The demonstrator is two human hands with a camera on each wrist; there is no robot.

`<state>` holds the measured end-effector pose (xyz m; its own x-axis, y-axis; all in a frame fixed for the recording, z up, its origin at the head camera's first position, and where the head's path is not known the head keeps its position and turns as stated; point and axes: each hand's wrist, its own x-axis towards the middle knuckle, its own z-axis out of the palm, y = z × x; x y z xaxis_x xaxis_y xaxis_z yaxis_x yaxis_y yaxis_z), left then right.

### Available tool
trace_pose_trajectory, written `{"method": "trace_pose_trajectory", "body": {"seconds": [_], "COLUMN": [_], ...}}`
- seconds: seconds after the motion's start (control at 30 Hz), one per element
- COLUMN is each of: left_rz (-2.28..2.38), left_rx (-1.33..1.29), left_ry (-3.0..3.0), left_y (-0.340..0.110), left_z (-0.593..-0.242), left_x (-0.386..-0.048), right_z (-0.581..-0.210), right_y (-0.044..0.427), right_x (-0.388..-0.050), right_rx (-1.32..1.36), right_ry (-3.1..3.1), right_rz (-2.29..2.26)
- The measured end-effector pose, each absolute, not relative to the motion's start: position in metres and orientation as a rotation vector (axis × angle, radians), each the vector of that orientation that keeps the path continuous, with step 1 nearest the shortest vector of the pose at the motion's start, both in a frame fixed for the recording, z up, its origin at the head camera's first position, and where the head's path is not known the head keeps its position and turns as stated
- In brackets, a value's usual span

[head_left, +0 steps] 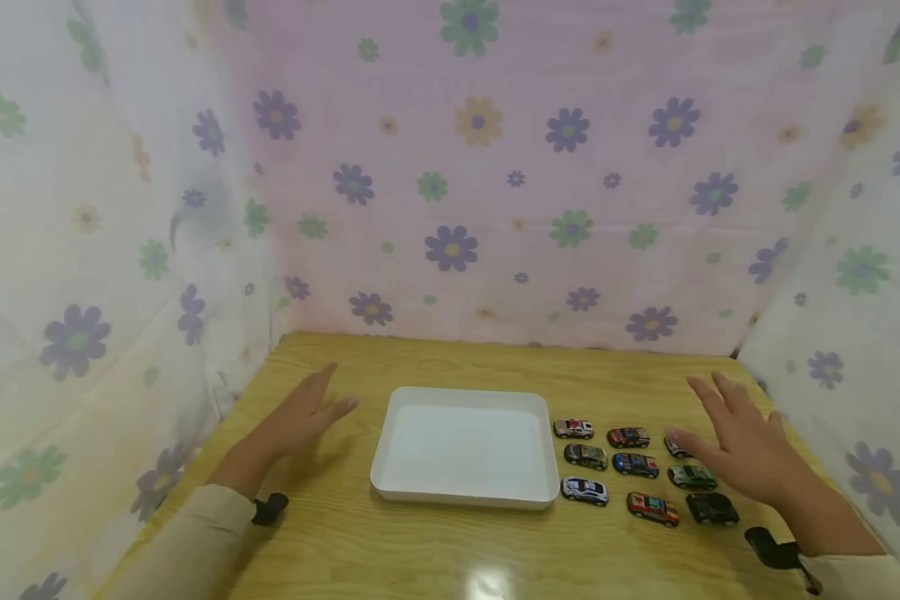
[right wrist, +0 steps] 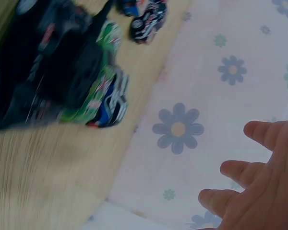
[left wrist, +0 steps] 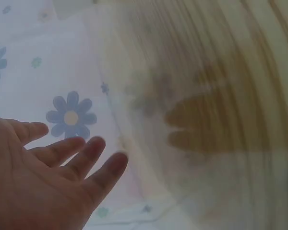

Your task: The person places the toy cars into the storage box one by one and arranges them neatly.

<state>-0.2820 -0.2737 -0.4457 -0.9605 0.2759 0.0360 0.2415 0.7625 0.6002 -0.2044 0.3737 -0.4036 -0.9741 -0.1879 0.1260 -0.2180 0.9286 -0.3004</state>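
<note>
A white rectangular tray lies on the wooden table, with nothing inside it. To its right several small toy cars stand in rough columns, among them a white car, a blue car, a red and orange car and a black car. My right hand hovers over the right column with fingers spread, partly covering one car. Left of the tray, my left hand is held above the table, fingers extended and holding nothing. In the right wrist view the black car looms close.
Flowered cloth hangs behind the table and along both sides. The wooden tabletop reflects a bright light near its front. Dark straps sit at both wrists by the sleeves.
</note>
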Motion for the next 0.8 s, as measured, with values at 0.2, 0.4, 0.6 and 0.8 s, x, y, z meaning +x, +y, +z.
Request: {"method": "trace_pose_trajectory", "body": {"seconds": [0.2, 0.4, 0.6, 0.8], "left_rz": [1.411, 1.719, 1.798, 1.846], "left_rx": [0.301, 0.235, 0.223, 0.242], "left_ry": [2.596, 2.247, 2.149, 2.107], "left_y": [-0.257, -0.237, -0.229, -0.228], "left_z": [-0.459, -0.473, -0.482, -0.487], "left_x": [-0.288, -0.295, -0.299, -0.299], "right_z": [-0.409, -0.423, -0.435, -0.451], "right_y": [0.356, 0.34, 0.327, 0.316], "right_x": [-0.206, -0.204, -0.206, -0.208], "right_rx": [0.445, 0.554, 0.603, 0.685], "right_ry": [-2.917, -2.79, -2.734, -2.791], "right_rz": [0.592, 0.618, 0.733, 0.923]}}
